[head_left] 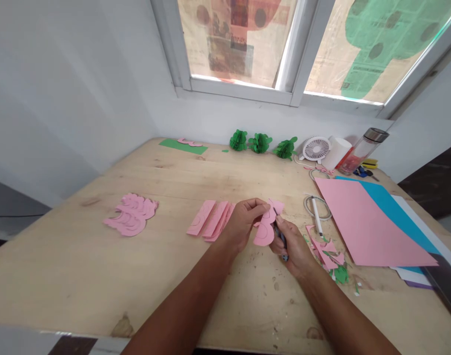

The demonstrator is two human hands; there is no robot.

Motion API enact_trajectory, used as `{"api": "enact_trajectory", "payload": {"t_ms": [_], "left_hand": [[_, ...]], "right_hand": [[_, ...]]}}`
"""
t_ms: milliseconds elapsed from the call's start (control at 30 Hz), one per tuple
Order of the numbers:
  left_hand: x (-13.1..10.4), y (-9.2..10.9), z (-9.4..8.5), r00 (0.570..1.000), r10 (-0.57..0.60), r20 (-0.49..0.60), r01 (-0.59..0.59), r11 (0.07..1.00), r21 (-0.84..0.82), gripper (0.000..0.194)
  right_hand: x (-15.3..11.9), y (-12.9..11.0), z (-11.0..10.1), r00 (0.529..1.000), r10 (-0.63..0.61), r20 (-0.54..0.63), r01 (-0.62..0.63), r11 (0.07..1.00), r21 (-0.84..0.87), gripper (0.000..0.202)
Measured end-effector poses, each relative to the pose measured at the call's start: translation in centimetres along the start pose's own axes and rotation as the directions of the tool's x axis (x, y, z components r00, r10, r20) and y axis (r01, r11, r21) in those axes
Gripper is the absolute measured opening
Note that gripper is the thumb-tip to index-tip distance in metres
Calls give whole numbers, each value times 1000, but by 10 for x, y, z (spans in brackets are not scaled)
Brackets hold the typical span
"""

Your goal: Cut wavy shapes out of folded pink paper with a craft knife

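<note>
Between my two hands is a piece of pink paper [263, 233] with a rounded, scalloped edge and drawn curved lines. My left hand [246, 217] pinches its upper left part between thumb and fingers. My right hand [291, 242] is closed around dark-handled scissors [281, 237], whose blades meet the paper at its right side; the fingers partly cover the handles. Just left of my left hand lie several folded pink strips [202, 217] with pencilled curves. Farther left sits a pile of cut scalloped pink pieces [132, 213].
Pink and green scraps [327, 254] and a white pen [317, 217] lie right of my hands. A large pink sheet [373, 222] tops other sheets at the right. Green paper figures [260, 143], a small fan [316, 148] and a bottle [364, 150] line the wall.
</note>
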State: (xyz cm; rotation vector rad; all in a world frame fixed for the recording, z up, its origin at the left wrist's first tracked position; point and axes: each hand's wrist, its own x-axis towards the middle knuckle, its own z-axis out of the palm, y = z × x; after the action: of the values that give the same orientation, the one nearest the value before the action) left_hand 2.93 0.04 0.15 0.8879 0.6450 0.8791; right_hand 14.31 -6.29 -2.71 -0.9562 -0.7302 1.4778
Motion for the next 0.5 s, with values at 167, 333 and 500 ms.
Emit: {"api": "enact_trajectory", "payload": {"t_ms": [167, 333, 500], "left_hand": [[1, -1, -2, 1000, -5, 18, 5, 1000, -23, 20], [0, 0, -1, 999, -24, 27, 24, 999, -35, 21], [-2, 2, 1, 999, -19, 28, 20, 999, -42, 19]], "right_hand": [[-1, 0, -1, 1000, 8, 22, -9, 999, 32, 38], [-1, 0, -1, 999, 20, 35, -20, 999, 25, 39], [0, 0, -1, 999, 6, 36, -7, 999, 44, 36]]}}
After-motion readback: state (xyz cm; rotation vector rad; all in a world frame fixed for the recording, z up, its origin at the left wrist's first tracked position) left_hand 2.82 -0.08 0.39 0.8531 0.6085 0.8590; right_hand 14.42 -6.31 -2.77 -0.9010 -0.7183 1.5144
